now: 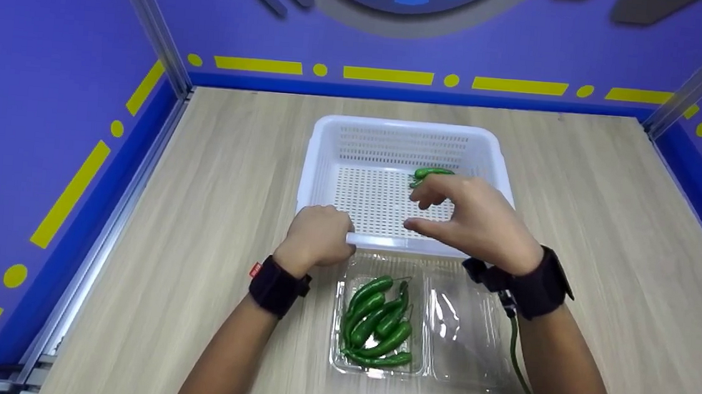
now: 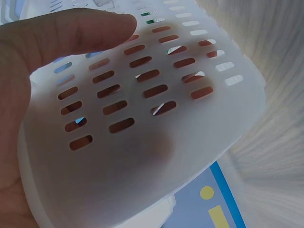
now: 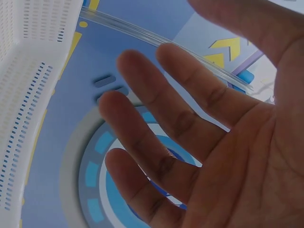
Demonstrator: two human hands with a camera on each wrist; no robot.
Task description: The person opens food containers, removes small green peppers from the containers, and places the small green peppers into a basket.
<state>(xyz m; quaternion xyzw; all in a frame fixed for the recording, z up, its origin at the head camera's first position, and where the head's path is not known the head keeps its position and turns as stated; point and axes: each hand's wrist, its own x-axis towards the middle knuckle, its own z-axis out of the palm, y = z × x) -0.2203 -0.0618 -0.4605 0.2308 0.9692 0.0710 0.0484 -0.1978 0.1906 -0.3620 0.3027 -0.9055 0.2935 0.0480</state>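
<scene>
My left hand (image 1: 321, 233) grips the near-left corner of a white perforated plastic basket (image 1: 314, 175). In the left wrist view the thumb (image 2: 90, 29) lies along the outside of the slotted basket wall (image 2: 185, 128), and the other fingers show through the slots from inside. My right hand (image 1: 480, 223) hovers over the basket's right part, fingers bent loosely and apart from the thumb, nothing between them. In the right wrist view its fingers (image 3: 152, 90) are spread. A few green chili peppers (image 1: 433, 172) lie at the basket's back right, partly hidden by that hand.
In front of the basket lies a clear plastic clamshell box (image 1: 336, 346), its lid (image 1: 470, 350) folded out to the right. Several green peppers (image 1: 379, 318) fill its left half. A cable (image 1: 522, 373) runs from the right wristband. Blue walls (image 1: 393, 56) enclose the wooden table (image 1: 228, 168).
</scene>
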